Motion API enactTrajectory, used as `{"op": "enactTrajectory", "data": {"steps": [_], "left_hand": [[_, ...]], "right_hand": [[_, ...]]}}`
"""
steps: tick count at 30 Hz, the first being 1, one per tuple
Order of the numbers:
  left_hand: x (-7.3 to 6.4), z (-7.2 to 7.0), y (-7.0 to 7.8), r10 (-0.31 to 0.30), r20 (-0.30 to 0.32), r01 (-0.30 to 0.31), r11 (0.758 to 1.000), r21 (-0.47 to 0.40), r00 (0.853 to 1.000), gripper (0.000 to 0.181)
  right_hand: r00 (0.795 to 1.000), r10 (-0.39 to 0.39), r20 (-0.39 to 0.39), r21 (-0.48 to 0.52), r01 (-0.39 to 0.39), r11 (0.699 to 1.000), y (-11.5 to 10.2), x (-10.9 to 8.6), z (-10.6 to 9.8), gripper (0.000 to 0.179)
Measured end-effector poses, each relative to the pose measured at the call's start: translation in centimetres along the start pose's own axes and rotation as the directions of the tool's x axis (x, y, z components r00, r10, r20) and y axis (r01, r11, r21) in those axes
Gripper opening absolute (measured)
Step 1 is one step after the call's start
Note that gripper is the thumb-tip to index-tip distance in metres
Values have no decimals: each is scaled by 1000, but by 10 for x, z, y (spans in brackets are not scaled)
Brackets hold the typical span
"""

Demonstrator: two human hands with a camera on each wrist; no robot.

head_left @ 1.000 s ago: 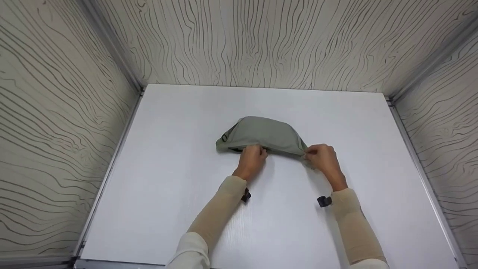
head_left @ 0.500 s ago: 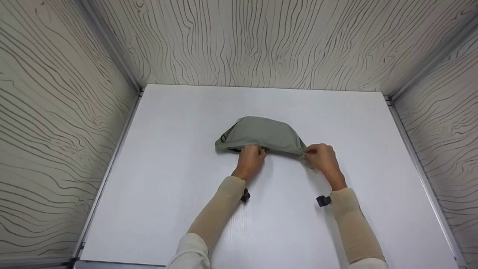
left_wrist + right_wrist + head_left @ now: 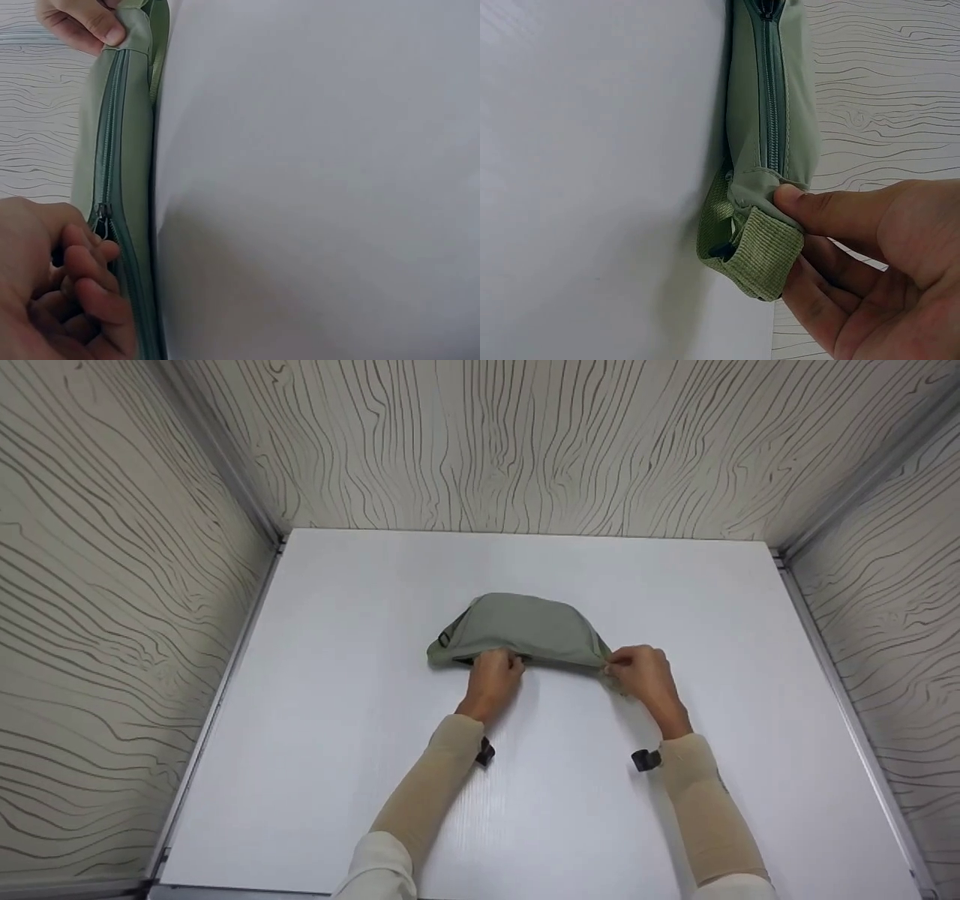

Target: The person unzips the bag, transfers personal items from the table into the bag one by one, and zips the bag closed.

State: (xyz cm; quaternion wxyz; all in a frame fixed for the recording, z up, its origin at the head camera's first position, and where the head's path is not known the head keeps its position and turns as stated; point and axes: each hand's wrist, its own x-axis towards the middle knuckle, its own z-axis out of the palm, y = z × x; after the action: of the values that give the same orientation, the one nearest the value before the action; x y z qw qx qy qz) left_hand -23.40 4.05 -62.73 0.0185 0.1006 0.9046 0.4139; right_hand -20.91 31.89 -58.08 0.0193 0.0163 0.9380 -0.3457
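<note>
A sage-green waist bag (image 3: 525,622) lies on the white table, its zipped edge towards me. My left hand (image 3: 493,682) is at the middle of that edge, thumb and fingers pinching the zipper pull (image 3: 103,225). From the slider to the bag's right end the zipper teeth (image 3: 111,127) are meshed; on the other side a dark gap shows in the head view. My right hand (image 3: 646,679) pinches the bag's right end between thumb and fingers, beside the folded green webbing strap (image 3: 765,255). A black strap buckle (image 3: 444,639) shows at the left end.
The white table (image 3: 337,735) has wood-patterned panels (image 3: 487,450) behind it and on both sides. Grey metal rails (image 3: 225,457) run along the corners. A small black camera (image 3: 645,760) sits at each wrist.
My left hand has moved slightly left along the zipped edge with the zipper pull. The bag and my right hand have shifted a little left in view; the right hand keeps its pinch.
</note>
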Motion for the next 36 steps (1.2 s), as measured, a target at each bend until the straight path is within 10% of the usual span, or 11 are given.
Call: {"op": "enactTrajectory", "data": {"steps": [14,36], "left_hand": [[1,-4,-6,32,-42,-31,999,6,999,48],[-5,-11,-3,6,67,-9,999,37,998,24]], "right_hand": [[999,33,17,15,-33,999,0,1,-2,16],[1000,17,17,17,-17,1000,-1,2,-2,16]]}}
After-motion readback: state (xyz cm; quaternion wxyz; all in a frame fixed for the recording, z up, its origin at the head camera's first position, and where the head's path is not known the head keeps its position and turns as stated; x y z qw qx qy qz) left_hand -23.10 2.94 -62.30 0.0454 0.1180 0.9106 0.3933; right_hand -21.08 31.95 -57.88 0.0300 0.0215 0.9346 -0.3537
